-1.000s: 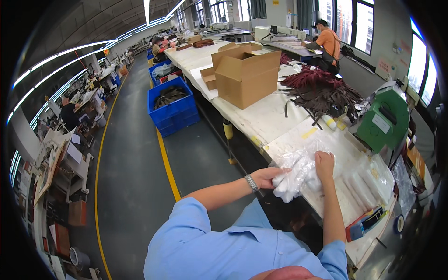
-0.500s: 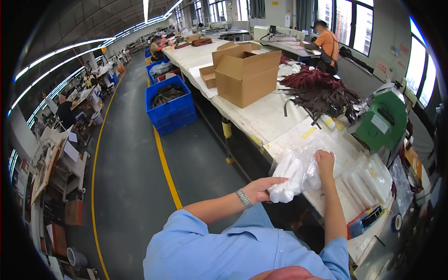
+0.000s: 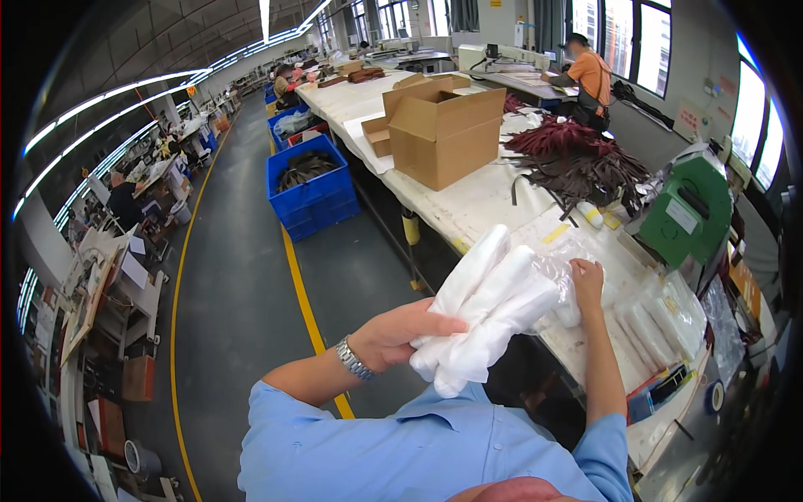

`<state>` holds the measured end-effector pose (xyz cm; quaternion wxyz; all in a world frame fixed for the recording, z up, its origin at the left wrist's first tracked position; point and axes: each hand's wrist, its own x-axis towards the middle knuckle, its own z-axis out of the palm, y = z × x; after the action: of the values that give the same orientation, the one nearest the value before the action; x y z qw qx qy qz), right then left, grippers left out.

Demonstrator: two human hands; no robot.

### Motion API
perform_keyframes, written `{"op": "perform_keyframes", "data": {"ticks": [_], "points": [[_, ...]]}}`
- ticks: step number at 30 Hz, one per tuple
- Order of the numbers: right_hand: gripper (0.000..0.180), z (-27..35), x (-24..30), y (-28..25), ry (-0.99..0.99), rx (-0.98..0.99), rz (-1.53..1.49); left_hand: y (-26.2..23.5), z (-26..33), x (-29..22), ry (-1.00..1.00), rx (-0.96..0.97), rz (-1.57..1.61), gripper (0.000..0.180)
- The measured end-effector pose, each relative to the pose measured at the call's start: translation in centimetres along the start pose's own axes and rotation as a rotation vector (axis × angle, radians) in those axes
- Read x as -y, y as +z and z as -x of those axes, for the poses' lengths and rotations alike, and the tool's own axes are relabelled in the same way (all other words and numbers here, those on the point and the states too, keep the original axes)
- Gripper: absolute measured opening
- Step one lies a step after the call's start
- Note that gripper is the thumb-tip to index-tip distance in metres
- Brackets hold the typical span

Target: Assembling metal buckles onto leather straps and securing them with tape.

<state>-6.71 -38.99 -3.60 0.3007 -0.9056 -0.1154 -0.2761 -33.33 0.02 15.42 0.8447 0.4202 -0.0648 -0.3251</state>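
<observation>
My left hand [image 3: 401, 333] is closed round a bundle of soft white rolls [image 3: 489, 305], thumb on top, held tilted in front of my shirt. At its right, a clear plastic bag [image 3: 552, 269] hangs from my right hand [image 3: 587, 283], whose fingers are pinched on the thin film. Part of the bag lies behind the rolls, so I cannot tell whether their far ends are still inside it. Close to my right forearm, clear bags of similar white rolls [image 3: 657, 322] lie on the white worktable [image 3: 468, 219].
Farther along the table stand an open cardboard box [image 3: 447, 146] and a heap of maroon and dark brown strips [image 3: 581, 171]. A green machine [image 3: 686, 213] is at the right, above a tape roll [image 3: 713, 396]. Beside the table, a blue crate [image 3: 314, 201] sits on the floor. Another person [image 3: 590, 79] works beyond.
My left hand has drawn the white rolls up and to the left, away from the table. The bag is now stretched off to their right, while my right hand has barely moved.
</observation>
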Motion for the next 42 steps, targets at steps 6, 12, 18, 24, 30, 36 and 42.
{"op": "perform_keyframes", "data": {"ticks": [6,12,18,24,30,36,42], "points": [[0.035,1.9,2.5,-4.1,0.249,0.025,-0.426,4.6,-4.5,-0.9,-0.01,0.101,-0.042,0.071],[0.047,11.5,5.0,-8.8,0.388,0.02,-1.395,7.9,-10.7,0.0,-0.045,0.281,-0.013,0.069],[0.066,12.0,12.5,-16.5,0.404,-0.139,-2.239,9.4,-15.0,1.9,-0.111,0.37,-0.049,0.067],[0.068,12.3,12.7,-18.6,0.402,-0.218,-2.449,8.9,-15.9,4.1,-0.199,0.386,-0.012,0.063],[0.068,13.5,10.8,-19.6,0.406,-0.002,-2.239,7.8,-15.6,5.6,-0.232,0.38,-0.021,0.056],[0.066,14.9,16.6,-24.8,0.746,-0.122,-2.084,7.2,-17.0,6.4,-0.316,0.458,-0.138,0.056],[0.058,13.9,14.7,-29.1,0.825,-0.152,-2.008,10.8,-19.0,3.3,-0.421,0.544,-0.224,0.057]]}}
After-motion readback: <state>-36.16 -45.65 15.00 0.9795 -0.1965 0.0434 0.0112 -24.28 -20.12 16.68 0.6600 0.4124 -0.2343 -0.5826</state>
